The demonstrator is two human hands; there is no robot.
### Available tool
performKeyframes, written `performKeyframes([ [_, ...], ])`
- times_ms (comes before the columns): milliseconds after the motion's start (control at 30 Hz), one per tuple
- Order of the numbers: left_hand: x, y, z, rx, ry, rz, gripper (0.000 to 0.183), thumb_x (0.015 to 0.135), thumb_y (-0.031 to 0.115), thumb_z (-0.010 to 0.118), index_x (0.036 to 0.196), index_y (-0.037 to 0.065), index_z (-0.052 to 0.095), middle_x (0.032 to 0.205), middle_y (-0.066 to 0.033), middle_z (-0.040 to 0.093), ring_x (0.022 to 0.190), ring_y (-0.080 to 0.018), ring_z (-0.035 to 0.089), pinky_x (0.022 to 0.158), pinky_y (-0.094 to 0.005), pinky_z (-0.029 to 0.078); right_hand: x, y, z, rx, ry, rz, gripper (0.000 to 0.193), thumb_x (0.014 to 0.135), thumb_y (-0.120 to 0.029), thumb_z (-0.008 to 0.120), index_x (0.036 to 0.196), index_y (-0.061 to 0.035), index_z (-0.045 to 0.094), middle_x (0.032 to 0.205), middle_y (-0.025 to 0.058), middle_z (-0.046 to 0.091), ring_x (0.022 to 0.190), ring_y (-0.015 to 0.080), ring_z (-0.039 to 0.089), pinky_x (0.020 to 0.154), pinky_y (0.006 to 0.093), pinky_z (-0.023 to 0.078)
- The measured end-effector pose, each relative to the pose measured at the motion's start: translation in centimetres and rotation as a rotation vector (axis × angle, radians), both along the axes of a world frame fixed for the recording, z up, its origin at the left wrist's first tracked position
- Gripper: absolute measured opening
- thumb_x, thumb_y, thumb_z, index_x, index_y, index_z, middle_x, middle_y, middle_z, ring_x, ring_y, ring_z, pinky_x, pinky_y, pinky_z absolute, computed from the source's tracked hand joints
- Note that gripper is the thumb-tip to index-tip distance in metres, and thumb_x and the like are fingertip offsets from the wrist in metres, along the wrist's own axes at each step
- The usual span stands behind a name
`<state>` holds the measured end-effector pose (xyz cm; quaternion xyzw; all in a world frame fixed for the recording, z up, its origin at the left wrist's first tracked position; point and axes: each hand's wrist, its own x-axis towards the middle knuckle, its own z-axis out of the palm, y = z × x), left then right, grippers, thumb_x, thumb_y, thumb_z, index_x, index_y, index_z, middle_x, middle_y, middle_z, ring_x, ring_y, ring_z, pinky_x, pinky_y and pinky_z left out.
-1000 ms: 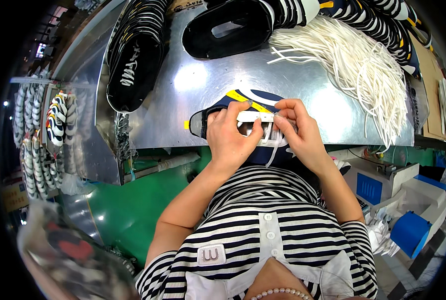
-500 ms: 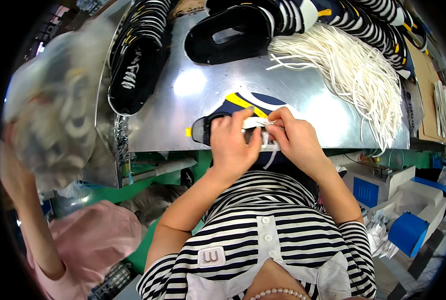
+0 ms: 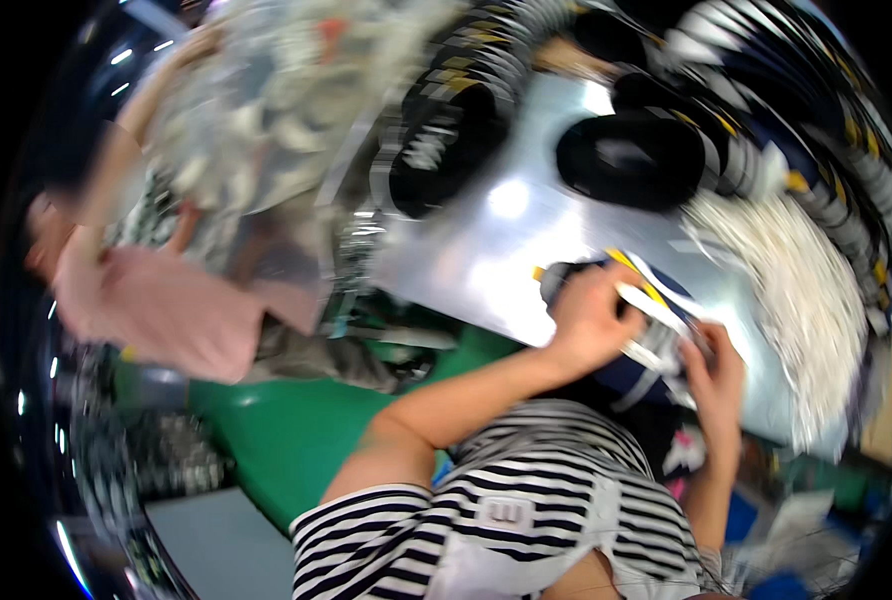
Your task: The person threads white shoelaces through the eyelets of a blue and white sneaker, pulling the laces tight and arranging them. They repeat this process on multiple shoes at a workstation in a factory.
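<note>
A navy shoe upper (image 3: 658,284) with a yellow stripe and a white band lies at the front edge of the metal table. My left hand (image 3: 594,318) is closed round its near side, thumb and fingertips at a white strip (image 3: 652,308) that looks like a lace. At the strip's right end, my right hand (image 3: 716,372) has thumb and forefinger pinched together, seemingly on it. Below the strip, white lacing (image 3: 656,350) crosses the upper, and a loose end hangs down. Motion blur hides the exact grip of the fingertips.
A bundle of white laces (image 3: 791,310) lies at the table's right. Stacked black shoes (image 3: 446,150) and another black shoe (image 3: 631,162) stand farther back on the metal table (image 3: 466,255). At left, a person in pink (image 3: 166,310) holds a big clear bag (image 3: 286,130).
My view has turned, so the table and shoes appear farther right. My right hand has drawn away from the left, with the white strip stretched between them. The person's bag has moved up.
</note>
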<state>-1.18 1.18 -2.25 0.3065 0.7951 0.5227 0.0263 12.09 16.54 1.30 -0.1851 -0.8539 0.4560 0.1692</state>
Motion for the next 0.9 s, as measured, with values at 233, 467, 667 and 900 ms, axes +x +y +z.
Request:
performKeyframes([
  [233,-0.6,-2.3,3.5,0.174,-0.386,-0.21,0.031,0.085,0.008,0.063,0.114,-0.001,0.053,0.088,-0.0118,0.066,0.079,-0.0217,0.065,0.073,-0.033,0.052,-1.5,-0.1,-3.0,0.118,0.039,-0.198,0.014,0.091,-0.016,0.064,0.1,-0.0045,0.063,0.072,0.0104,0.065,0.056,0.0226,0.061,0.055,0.033,0.046],
  [467,1.9,-1.3,4.7,-0.392,0.406,-0.286,0.033,0.079,0.018,0.075,0.104,0.002,0.06,0.09,-0.014,0.064,0.085,-0.0335,0.061,0.071,-0.0416,0.047,-1.1,-0.3,-2.6,-0.248,0.12,-0.182,0.017,0.096,-0.017,0.06,0.103,-0.0026,0.06,0.072,0.005,0.06,0.064,0.0085,0.054,0.057,0.0253,0.043],
  [667,2.5,-0.6,3.7,-0.217,0.339,-0.33,0.018,0.079,0.011,0.073,0.089,0.004,0.059,0.077,-0.0131,0.06,0.073,-0.0333,0.059,0.064,-0.0426,0.045,3.2,-2.4,-3.1,-0.445,-0.024,-0.075,0.024,0.086,-0.019,0.075,0.101,-0.0024,0.067,0.079,-0.002,0.066,0.065,0.0031,0.055,0.059,0.0213,0.046],
  [900,2.3,-1.4,4.9,-0.124,0.451,-0.271,0.019,0.077,0.008,0.075,0.091,0.002,0.064,0.084,-0.0137,0.065,0.077,-0.0342,0.062,0.068,-0.0421,0.048,2.7,-2.8,-6.0,-0.816,0.045,0.319,0.017,0.093,-0.024,0.066,0.091,-0.0087,0.061,0.073,-0.0035,0.06,0.06,0.005,0.053,0.05,0.0227,0.043],
])
